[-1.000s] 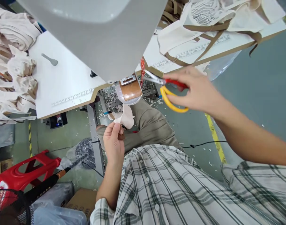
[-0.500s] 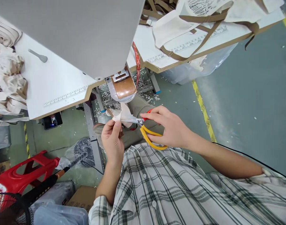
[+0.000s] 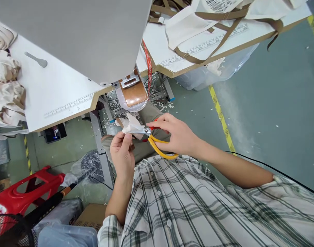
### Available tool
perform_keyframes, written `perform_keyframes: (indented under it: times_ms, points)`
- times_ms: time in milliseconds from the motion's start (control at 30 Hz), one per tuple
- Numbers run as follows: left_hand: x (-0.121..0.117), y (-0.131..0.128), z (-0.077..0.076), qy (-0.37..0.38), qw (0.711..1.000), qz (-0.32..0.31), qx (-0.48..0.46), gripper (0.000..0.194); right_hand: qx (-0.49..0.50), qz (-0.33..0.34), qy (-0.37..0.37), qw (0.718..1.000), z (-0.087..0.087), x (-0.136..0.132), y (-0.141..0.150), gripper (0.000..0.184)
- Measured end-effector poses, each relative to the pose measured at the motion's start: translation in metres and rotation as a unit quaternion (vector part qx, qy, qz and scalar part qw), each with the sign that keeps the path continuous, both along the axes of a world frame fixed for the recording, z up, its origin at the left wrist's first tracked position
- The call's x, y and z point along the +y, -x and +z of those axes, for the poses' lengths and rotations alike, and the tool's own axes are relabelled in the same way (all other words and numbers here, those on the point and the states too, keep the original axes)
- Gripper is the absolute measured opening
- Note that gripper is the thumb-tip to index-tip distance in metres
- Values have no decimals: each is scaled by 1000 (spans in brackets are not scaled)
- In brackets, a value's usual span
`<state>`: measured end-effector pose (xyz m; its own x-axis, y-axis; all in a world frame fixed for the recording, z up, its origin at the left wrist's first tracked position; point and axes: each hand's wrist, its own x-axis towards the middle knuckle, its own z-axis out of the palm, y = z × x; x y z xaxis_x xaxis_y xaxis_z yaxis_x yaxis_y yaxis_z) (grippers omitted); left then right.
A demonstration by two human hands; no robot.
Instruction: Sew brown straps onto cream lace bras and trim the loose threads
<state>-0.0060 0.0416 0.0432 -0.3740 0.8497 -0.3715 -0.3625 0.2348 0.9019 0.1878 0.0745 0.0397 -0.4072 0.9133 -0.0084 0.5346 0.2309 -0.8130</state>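
Observation:
My left hand (image 3: 122, 151) pinches a small cream fabric piece (image 3: 132, 121) between thumb and fingers, over my lap. A bit of brown strap shows at the fabric's left side. In my right hand (image 3: 179, 135) is a pair of scissors (image 3: 157, 145) with yellow and red handles. Their blades point left and reach the fabric just beyond my left fingertips. Whether the blades have fabric between them I cannot make out. Above the fabric, the sewing machine's round work plate (image 3: 133, 94) carries a brown pad and a metal clamp.
The grey machine head (image 3: 77, 37) hangs over the white table (image 3: 56, 89). Cream fabric (image 3: 8, 85) is heaped at left; cream pieces with brown straps (image 3: 208, 24) lie at right. A red plastic stool (image 3: 25, 188) stands lower left. Scraps litter the floor.
My right hand and the scissors have moved left, bringing the blades further across the fabric by my left fingertips. My left hand keeps its pinch, and the view has shifted slightly.

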Motion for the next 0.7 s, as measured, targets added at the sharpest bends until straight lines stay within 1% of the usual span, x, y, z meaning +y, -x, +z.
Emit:
perform_keyframes:
  times_ms: [100, 200, 233, 300, 367, 433, 567, 633, 700]
  points:
    - [1, -2, 0, 13, 999, -13, -28, 26, 21, -2, 0, 1000, 0, 2, 6, 49]
    - [1, -1, 4, 23, 997, -26, -63, 30, 24, 2, -4, 1000, -8, 6, 4, 49]
    - [1, 0, 6, 22, 997, -32, -71, 30, 14, -9, -6, 1000, -12, 8, 0, 49]
    - [0, 2, 10, 17, 996, -40, -82, 29, -18, -57, -14, 998, -21, 11, -11, 46]
    - [0, 6, 14, 17, 995, -36, -87, 29, -37, -107, -22, 993, -24, 14, -27, 45]
    - [2, 9, 14, 21, 995, -22, -93, 30, -32, -128, -24, 991, -19, 15, -42, 46]
    - [6, 15, 9, 16, 992, -6, -122, 27, -36, -148, -37, 988, 0, 24, -67, 47]
    - [6, 16, 8, 20, 992, 1, -124, 25, -63, -170, -56, 982, 8, 35, -76, 49]
    - [6, 16, 8, 25, 992, 7, -121, 26, -96, -189, -82, 974, 12, 53, -82, 51]
